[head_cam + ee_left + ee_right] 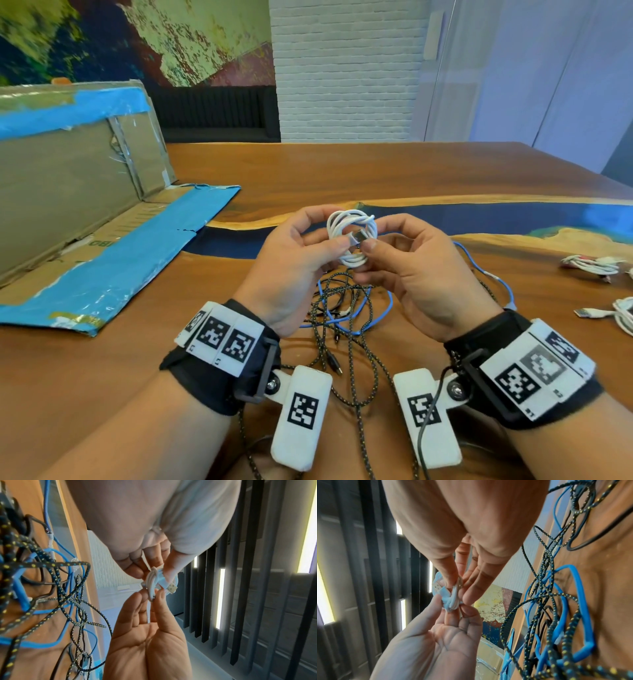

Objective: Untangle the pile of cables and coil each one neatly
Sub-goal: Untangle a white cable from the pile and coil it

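Observation:
A white cable (352,236) wound into a small coil is held above the table between both hands. My left hand (330,229) pinches its left side with thumb and fingers, and my right hand (376,236) pinches the right side, thumb next to the USB plug (358,236). The left wrist view shows the coil (154,582) and the plug (172,588) sticking out past my left thumb. In the right wrist view the coil (453,599) sits between both sets of fingertips. A tangled pile (346,308) of black braided, blue and thin black cables lies under my hands.
Two bundled white cables (596,265) (620,313) lie at the table's right edge. An opened cardboard box (85,212) with blue tape fills the left side. The wooden table (376,171) has a blue resin strip across its middle.

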Demonstrator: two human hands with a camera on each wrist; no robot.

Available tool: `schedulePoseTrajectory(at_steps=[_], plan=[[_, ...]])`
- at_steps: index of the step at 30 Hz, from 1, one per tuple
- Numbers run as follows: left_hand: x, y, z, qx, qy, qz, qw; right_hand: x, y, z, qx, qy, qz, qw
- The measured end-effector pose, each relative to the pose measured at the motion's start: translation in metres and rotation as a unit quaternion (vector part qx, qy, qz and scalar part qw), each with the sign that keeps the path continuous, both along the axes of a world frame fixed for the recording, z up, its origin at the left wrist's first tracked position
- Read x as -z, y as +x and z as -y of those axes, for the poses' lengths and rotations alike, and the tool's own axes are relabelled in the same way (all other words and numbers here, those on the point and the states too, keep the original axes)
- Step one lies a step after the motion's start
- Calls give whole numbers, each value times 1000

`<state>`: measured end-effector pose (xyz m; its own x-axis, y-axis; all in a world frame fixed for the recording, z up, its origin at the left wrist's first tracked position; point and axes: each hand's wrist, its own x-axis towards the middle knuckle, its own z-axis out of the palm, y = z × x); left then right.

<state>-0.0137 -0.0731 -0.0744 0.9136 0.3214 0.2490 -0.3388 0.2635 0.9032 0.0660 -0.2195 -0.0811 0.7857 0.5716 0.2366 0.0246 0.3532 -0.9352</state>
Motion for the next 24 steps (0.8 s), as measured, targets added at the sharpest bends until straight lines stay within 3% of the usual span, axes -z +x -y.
schedulePoseTrajectory(at_steps=[7, 13, 21, 24], plan=[[0, 1, 2, -13, -54, 15, 998, -1, -4, 1, 26, -49, 135, 989], [-2, -1, 2, -11, -83, 24, 996, -4, -3, 2, 27, -33, 146, 988], [2, 0, 4, -17, -6, 1, 1000, -4, 4, 11, 95, -46, 199, 974], [0, -1, 4, -25, 28, -2, 999, -5, 5, 10, 77, -42, 201, 976]])
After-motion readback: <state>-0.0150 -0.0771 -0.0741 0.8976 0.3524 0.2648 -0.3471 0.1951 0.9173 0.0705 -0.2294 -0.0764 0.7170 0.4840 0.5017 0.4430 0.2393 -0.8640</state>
